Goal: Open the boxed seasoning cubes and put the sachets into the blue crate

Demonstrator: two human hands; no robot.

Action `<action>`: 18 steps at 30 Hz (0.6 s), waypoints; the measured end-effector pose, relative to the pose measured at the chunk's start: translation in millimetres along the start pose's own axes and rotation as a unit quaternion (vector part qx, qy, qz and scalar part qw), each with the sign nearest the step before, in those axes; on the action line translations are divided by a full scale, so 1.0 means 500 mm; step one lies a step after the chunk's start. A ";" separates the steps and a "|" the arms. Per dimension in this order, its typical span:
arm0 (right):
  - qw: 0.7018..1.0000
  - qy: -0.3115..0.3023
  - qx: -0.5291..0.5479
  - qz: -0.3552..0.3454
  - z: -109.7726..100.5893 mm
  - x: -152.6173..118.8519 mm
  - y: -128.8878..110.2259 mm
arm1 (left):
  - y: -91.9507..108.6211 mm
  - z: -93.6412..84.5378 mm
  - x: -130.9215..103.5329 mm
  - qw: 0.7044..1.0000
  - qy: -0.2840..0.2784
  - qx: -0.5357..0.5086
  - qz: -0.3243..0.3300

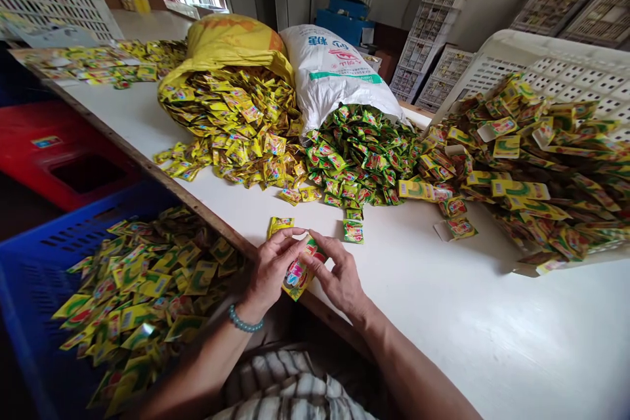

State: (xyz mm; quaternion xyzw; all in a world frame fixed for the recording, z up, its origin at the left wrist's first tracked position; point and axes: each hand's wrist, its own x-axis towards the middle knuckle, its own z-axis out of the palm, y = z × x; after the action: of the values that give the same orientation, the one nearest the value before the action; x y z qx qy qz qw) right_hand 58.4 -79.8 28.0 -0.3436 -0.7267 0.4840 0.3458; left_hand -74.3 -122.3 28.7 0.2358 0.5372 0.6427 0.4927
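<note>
A small yellow, green and red packet (298,275) is held between my two hands over the table's near edge. My left hand (275,269), with a beaded bracelet at its wrist, pinches its upper left side. The fingers and thumb of my right hand (339,272) close on its upper right side. Just beyond my left hand lies a small yellow sachet (281,224). Small green sachets (353,231) lie beyond my right hand. Farther back, yellow sachets (236,105) spill from a yellow sack (236,39), and green sachets (369,151) from a white sack (335,65).
On the right, a tipped white crate (581,79) spills yellow-green packets (531,190) onto the white table (443,315). Below left, a blue crate (29,275) holds many flat packets (147,289); behind it is a red bin (49,144). White crates (423,33) stand stacked behind.
</note>
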 end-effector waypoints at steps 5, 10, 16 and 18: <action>0.995 -0.055 -0.054 -0.071 0.001 0.000 0.001 | 0.032 -0.037 -0.007 0.998 0.009 0.061 -0.007; 0.976 0.071 -0.203 -0.028 -0.053 0.025 0.054 | 0.141 -0.174 0.010 0.906 0.094 0.409 0.055; 0.936 0.048 -0.343 0.064 -0.106 0.040 0.109 | 0.148 -0.159 0.062 0.687 0.105 0.691 0.197; 0.940 0.034 -0.335 0.044 -0.109 0.041 0.115 | 0.111 -0.113 0.089 0.669 0.084 0.723 0.152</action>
State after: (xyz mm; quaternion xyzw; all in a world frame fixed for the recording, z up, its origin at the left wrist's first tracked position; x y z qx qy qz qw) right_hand 102.4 -20.4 -6.9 -0.4877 -0.8187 0.2148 0.2136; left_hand -160.2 -105.3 52.2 0.5414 0.8295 0.1362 0.0167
